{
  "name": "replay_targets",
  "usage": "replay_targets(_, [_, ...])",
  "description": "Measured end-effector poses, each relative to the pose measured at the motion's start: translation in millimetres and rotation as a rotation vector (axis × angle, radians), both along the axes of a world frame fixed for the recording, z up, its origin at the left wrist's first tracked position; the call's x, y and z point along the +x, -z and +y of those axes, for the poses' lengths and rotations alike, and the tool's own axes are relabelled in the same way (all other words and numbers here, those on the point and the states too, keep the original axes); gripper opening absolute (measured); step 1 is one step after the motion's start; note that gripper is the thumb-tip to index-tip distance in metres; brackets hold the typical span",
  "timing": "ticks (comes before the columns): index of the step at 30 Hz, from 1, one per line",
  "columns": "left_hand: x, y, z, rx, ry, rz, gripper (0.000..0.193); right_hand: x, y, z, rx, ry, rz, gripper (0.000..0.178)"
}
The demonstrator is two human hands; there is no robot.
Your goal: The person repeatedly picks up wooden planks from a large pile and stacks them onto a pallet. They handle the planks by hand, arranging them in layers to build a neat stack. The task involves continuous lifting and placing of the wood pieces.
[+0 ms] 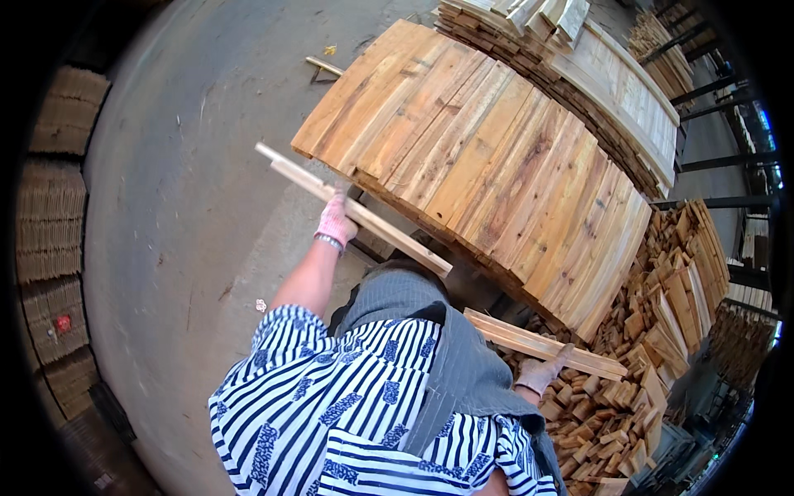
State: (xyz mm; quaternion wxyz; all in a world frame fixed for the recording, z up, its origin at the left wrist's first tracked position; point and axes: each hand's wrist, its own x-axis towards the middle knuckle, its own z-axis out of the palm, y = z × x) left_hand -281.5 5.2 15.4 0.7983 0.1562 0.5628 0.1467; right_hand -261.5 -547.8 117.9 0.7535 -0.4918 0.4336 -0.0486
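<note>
My left hand (337, 220), in a pinkish work glove, is closed around narrow wooden strips (399, 238) at their middle. They slant from upper left to lower right beside the near edge of a wide stack of boards (488, 157). On the right, my gloved right hand (542, 372) grips another small bundle of wooden strips (517, 333), held low between the stack and a heap of wood offcuts (608, 430). The fingers of that hand wrap over the far side of the bundle. Planks laid side by side form the stack's top.
Behind the board stack stands another pile of paler boards (612, 91). Bundled wood stacks (51, 215) line the far left beyond the concrete floor (182, 190). Dark metal bars (728, 202) project at the right. A short wooden piece (324, 66) sticks out past the stack's far-left side.
</note>
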Motion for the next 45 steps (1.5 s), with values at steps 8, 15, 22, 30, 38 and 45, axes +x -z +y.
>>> replay_targets(8, [35, 19, 5, -0.144, -0.092, -0.132, 0.073, 22, -53, 26, -0.28, -0.122, -0.026, 0.063])
replay_targets(15, [3, 22, -4, -0.037, -0.015, -0.136, 0.079, 45, -65, 24, -0.24, -0.263, -0.126, 0.051])
replay_targets(22, [38, 23, -8, 0.201, 0.282, -0.009, 0.071, 60, -57, 8, -0.593, -0.544, -0.228, 0.063])
replay_targets(30, [-27, -115, 61, 0.348, 0.252, -0.084, 0.062, 154, -71, 61, -1.173, -1.03, -0.014, 0.097])
replay_targets(38, [84, -247, 28, 1.825, 1.262, 0.406, 0.059, 186, 8, 34, -1.649, -1.474, 0.155, 0.107])
replay_targets(45, [139, -115, -22, 2.066, 1.92, 0.336, 0.063, 202, -4, 11, -1.222, -1.374, -0.005, 0.101])
